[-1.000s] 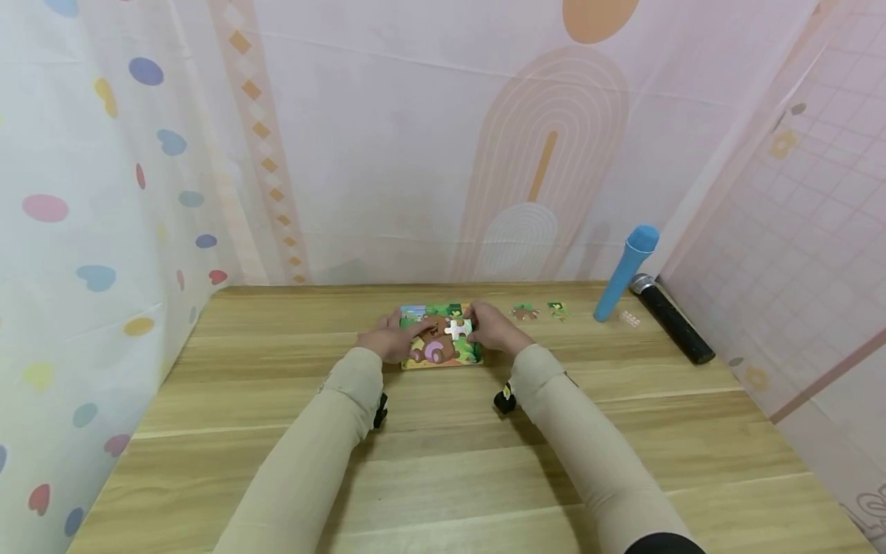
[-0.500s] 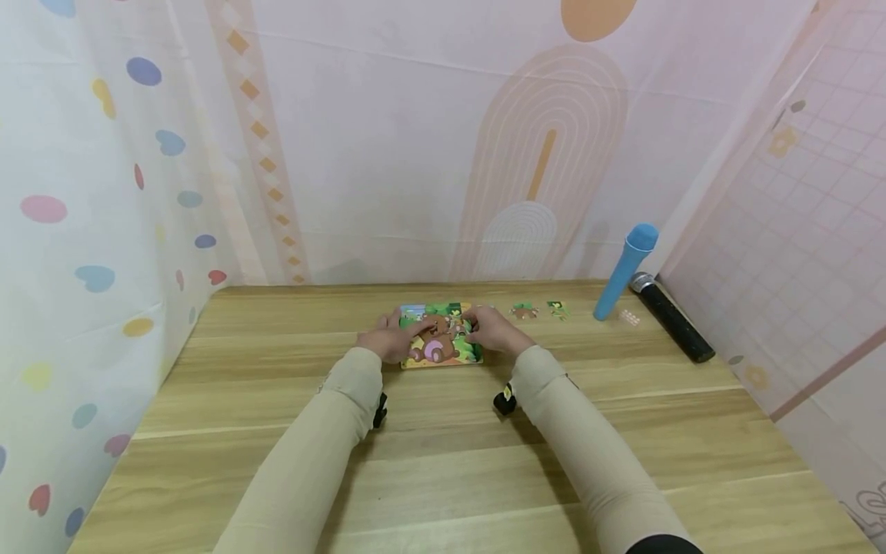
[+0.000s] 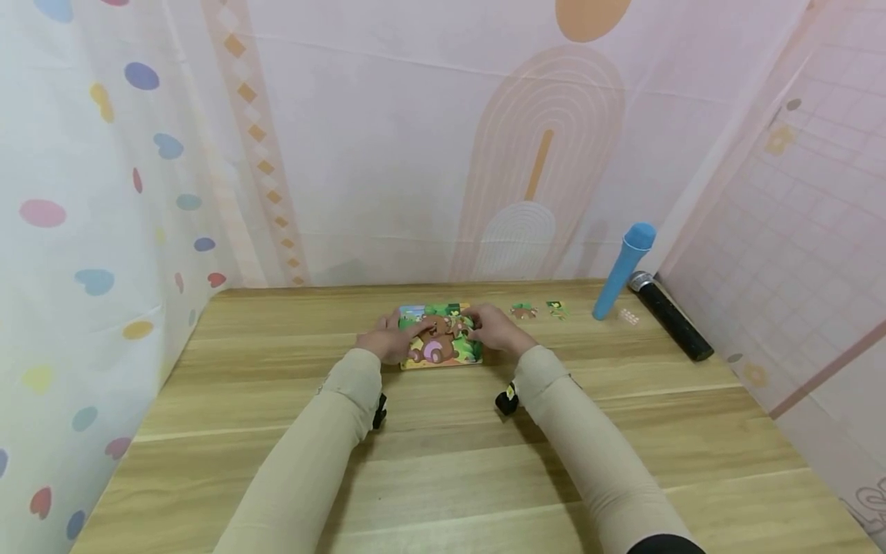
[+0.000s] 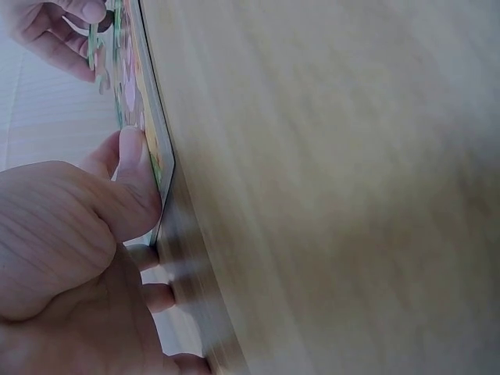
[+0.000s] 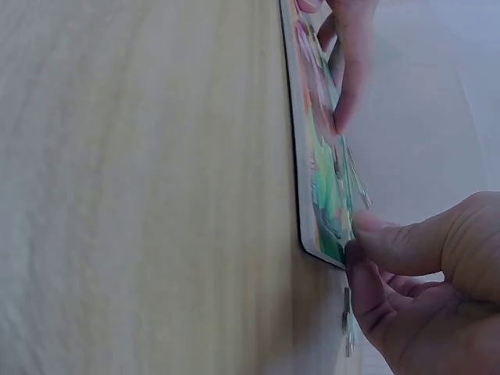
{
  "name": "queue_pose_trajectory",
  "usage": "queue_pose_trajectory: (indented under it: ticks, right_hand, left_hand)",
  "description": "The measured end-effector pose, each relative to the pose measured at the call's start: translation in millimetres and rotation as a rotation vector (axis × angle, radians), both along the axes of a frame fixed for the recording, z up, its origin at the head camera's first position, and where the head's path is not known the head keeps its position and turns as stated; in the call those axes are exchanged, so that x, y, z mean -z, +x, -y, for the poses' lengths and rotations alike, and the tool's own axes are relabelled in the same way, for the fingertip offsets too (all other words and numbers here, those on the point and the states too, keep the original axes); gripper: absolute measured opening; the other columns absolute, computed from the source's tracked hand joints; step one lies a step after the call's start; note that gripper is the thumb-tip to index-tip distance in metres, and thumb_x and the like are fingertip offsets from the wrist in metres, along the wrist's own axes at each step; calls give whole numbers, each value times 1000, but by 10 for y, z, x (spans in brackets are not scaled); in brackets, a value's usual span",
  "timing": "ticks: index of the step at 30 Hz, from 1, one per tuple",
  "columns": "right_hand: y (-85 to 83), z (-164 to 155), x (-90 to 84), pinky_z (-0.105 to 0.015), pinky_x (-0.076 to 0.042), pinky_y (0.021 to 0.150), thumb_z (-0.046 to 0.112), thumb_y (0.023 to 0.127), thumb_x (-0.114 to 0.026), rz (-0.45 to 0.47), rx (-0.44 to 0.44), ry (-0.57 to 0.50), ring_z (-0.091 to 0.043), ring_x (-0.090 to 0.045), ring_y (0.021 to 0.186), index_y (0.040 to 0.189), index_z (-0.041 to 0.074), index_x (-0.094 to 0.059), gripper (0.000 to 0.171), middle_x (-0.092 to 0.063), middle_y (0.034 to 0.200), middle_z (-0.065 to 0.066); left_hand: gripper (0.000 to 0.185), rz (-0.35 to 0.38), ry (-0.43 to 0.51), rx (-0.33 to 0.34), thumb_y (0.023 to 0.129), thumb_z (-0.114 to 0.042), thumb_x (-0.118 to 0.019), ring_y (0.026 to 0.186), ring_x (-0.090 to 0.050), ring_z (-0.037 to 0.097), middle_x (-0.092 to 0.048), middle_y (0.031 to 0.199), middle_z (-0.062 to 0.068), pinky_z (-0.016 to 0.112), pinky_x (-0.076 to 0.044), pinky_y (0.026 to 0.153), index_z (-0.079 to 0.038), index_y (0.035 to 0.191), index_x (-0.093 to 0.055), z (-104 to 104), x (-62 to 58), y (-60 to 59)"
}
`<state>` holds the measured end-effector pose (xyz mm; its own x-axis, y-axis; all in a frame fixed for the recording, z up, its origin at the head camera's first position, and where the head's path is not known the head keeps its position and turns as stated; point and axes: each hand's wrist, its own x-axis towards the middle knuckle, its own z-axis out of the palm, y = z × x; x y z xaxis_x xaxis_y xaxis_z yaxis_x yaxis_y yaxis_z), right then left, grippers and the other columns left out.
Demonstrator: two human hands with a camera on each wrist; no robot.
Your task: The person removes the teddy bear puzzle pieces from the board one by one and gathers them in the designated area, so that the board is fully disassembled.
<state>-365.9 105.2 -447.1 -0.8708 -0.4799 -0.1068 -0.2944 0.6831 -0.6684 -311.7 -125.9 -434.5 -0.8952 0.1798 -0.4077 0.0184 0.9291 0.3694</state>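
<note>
At the far middle of the table (image 3: 443, 462): my two hands meet over the puzzle board (image 3: 441, 338), which lies flat on the wood close to the back curtain (image 3: 415, 154).

What changed: a second ago a pale, blank-looking piece showed between my hands on the board; half a second ago it was already gone from sight, and now the picture of the bear reads as filled across that spot. My arms have barely shifted.

Right hand (image 3: 493, 329): fingers curled, thumb and forefinger pinching a puzzle piece (image 5: 344, 209) at the board's right edge. The right wrist view shows the piece tilted, one side lifted off the board, so I judge it is laid in place but not yet pressed flat.

Left hand (image 3: 391, 339): thumb (image 4: 134, 176) pressed against the board's near-left edge, the other fingers tucked beside it, steadying the board. One fingertip reaches onto the picture.

Meaning: the work looks close to seating this piece; pressing it down is what is left here.

Loose pieces (image 3: 524, 312): two more lie on the table to the right, apart from the board.

Beyond them: a blue cylinder (image 3: 623, 271) stands upright, a black one (image 3: 670, 315) lies beside it.
</note>
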Motion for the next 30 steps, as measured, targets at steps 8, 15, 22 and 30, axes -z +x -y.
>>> queue_pose_trajectory:
  ticks: [8, 15, 22, 30]
  right_hand:
    - [3, -91, -7, -43, -48, 105, -9, 96, -62, 48, 16, -61, -33, -54, 128, 144, -2, -53, 50, -55, 143, -20]
    - [5, -244, -11, -37, -52, 93, -8, 95, -64, 55, 35, -81, -32, -56, 121, 144, -3, -53, 51, -55, 142, -20]
    - [5, -442, -19, -42, -51, 100, -2, 96, -67, 72, 103, -62, -36, -55, 128, 146, 4, -54, 52, -57, 140, -21]
    - [39, -774, -40, -43, -52, 97, -3, 97, -64, 66, 135, -77, -40, -55, 125, 147, -1, -51, 52, -55, 138, -27]
  left_hand:
    - [72, -5, -4, 3, 106, -32, -51, 155, 6, 39, 12, 170, 13, 75, -8, 114, -49, 161, -8, 12, 29, -16]
    - [73, -13, 4, 4, 105, -33, -54, 154, 5, 41, 11, 169, 15, 74, -9, 115, -45, 162, -11, 19, 34, -24]
    - [75, -2, -38, -8, 105, -32, -55, 155, 4, 39, 13, 169, 13, 74, -13, 114, -42, 163, -8, 7, 36, -50]
    - [72, -29, -17, -30, 104, -29, -56, 155, 1, 40, 9, 170, 15, 77, -13, 111, -27, 164, -15, 9, 48, -50]
